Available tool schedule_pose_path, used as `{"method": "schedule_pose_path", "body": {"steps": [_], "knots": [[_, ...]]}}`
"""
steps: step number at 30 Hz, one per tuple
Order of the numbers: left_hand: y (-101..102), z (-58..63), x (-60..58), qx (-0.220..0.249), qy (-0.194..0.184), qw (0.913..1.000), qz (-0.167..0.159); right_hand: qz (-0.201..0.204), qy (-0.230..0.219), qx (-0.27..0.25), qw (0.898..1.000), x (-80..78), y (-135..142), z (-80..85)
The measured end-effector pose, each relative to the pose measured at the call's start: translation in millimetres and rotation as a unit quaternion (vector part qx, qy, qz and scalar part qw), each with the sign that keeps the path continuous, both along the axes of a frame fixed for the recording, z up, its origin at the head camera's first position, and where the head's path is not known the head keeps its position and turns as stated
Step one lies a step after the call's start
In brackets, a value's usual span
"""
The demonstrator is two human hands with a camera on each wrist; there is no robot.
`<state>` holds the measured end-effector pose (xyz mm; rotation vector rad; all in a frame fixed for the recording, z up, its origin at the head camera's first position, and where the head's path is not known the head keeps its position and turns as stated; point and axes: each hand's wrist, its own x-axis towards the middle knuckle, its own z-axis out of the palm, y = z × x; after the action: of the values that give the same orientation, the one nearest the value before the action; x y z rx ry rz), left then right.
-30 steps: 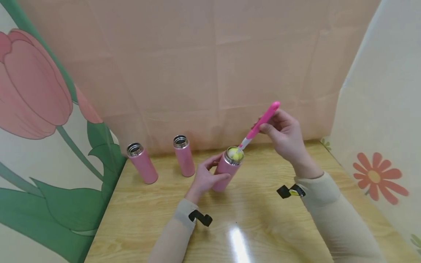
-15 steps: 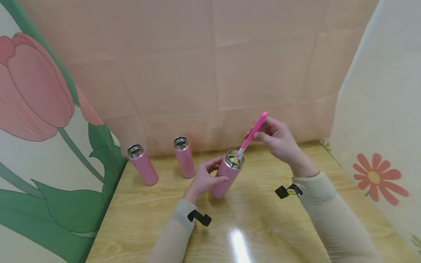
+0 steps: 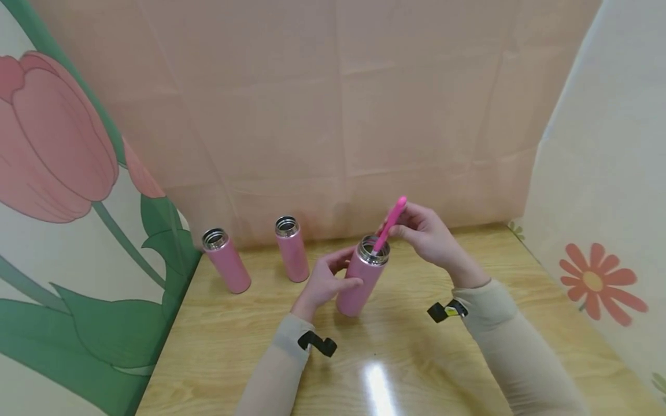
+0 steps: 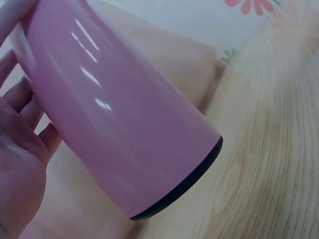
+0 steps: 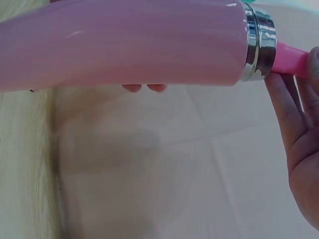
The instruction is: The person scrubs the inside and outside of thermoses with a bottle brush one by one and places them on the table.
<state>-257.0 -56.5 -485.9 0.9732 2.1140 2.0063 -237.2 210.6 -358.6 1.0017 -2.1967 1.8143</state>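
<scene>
A pink bottle (image 3: 359,286) with a shiny steel neck and open mouth leans a little to the right in the head view. My left hand (image 3: 324,284) grips its body, the thumb across the front. Between the thumb and fingers of my right hand (image 3: 429,240) is the pink handle of a bottle brush (image 3: 390,224). The brush slants down through the bottle's mouth, its head hidden inside. The right wrist view shows the handle (image 5: 290,59) coming out of the steel neck (image 5: 259,42). In the left wrist view the bottle's dark base (image 4: 182,186) shows.
Two more pink bottles without lids stand to the left, one at the far left (image 3: 229,266) and one nearer the middle (image 3: 293,254). Under everything is a wood-grain table (image 3: 208,352). A plain peach cloth (image 3: 333,115) hangs behind, and flower-printed panels flank both sides.
My right hand has moved down and left, pushing the brush deeper; its yellow-and-white sponge head, seen at the mouth earlier, has gone inside. My left hand keeps hold of the bottle.
</scene>
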Motion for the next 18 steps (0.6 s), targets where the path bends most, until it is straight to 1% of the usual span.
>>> {"method": "schedule_pose_path", "body": {"steps": [6,8,10,13,18], "knots": [[0.6,1.5,1.1,-0.007,0.022,0.9997,-0.001,0.004,0.001,-0.005,1.000,2.9,-1.0,-4.2],[1.5,1.5,1.4,-0.008,0.029,0.9996,0.002,-0.003,0.007,-0.001,1.000,4.7,-2.6,-4.5],[2.3,1.4,2.0,-0.006,0.033,0.9994,0.008,-0.019,0.009,0.004,1.000,6.2,-4.6,-5.4],[3.6,0.9,3.4,-0.003,0.035,0.9991,0.024,-0.055,0.006,0.013,0.998,8.2,-7.4,-7.1],[5.7,-0.7,5.5,-0.007,0.030,0.9984,0.047,-0.107,0.008,0.013,0.994,10.3,-10.4,-8.3]]}}
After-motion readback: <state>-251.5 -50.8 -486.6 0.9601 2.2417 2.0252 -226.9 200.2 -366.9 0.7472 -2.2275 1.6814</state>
